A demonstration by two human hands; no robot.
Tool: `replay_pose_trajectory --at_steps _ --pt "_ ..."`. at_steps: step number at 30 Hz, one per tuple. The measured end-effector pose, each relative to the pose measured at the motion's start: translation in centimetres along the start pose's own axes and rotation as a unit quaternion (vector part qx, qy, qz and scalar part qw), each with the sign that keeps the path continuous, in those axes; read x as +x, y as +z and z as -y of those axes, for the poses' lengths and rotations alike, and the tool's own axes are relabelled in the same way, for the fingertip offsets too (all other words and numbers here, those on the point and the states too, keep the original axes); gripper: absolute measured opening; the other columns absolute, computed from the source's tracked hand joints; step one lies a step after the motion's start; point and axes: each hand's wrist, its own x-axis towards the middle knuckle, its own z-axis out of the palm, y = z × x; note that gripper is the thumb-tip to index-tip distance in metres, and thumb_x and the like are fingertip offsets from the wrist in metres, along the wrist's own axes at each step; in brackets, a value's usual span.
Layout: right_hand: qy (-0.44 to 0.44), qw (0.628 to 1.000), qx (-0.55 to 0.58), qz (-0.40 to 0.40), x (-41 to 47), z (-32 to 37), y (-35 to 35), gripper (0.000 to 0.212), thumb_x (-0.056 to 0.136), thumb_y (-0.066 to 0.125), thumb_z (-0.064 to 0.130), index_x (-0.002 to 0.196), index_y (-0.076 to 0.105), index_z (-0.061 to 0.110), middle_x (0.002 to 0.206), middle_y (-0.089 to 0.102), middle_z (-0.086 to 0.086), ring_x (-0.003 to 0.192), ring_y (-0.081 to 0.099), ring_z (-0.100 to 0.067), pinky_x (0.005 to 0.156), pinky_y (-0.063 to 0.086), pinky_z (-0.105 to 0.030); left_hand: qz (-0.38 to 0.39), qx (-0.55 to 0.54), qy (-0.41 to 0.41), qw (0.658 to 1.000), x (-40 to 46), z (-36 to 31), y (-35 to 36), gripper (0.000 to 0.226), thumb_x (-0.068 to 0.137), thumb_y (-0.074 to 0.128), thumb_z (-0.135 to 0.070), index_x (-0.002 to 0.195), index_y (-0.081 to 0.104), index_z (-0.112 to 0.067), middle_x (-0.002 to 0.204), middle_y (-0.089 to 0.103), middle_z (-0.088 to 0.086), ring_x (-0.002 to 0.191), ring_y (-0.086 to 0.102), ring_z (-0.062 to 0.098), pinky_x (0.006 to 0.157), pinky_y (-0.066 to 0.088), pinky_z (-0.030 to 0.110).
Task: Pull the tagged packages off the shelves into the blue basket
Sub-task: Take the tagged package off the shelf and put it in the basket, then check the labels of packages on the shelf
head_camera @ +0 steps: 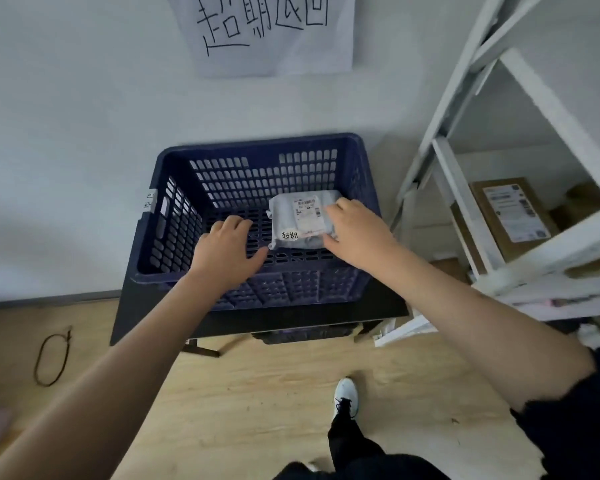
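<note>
A dark blue slotted basket (pixel 174 216) stands on a black stand against the wall. Inside it, toward the right, is a grey-white soft package (pixel 291 216) with a shipping label and a small handwritten tag on its near edge. My right hand (pixel 357 233) grips the package's right side, fingers over the top edge and thumb at the near corner. My left hand (pixel 227 252) hovers inside the basket just left of the package, fingers relaxed, thumb pointing toward the package, holding nothing.
A white metal shelf rack (pixel 465 188) stands to the right, with a labelled cardboard box (pixel 513 216) on a low shelf. A paper sign (pixel 271 32) with handwriting hangs on the wall. A cord loop (pixel 52 358) lies on the wooden floor; my shoe (pixel 346 396) shows below.
</note>
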Motion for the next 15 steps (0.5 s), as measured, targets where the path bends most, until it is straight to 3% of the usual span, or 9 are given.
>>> replay_pose_trajectory --at_steps 15 --pt "0.077 0.996 -0.052 -0.014 -16.0 1.3 -3.7 0.04 0.096 0.057 0.039 0.129 0.056 0.017 0.118 0.058 -0.002 0.108 0.059 -0.021 0.087 0.056 -0.038 -0.026 -0.024 0.069 0.997 -10.1 -8.2 -2.0 0.065 0.096 0.043 -0.062 0.146 0.042 -0.019 0.146 0.046 0.003 0.13 0.046 0.029 0.095 0.048 0.044"
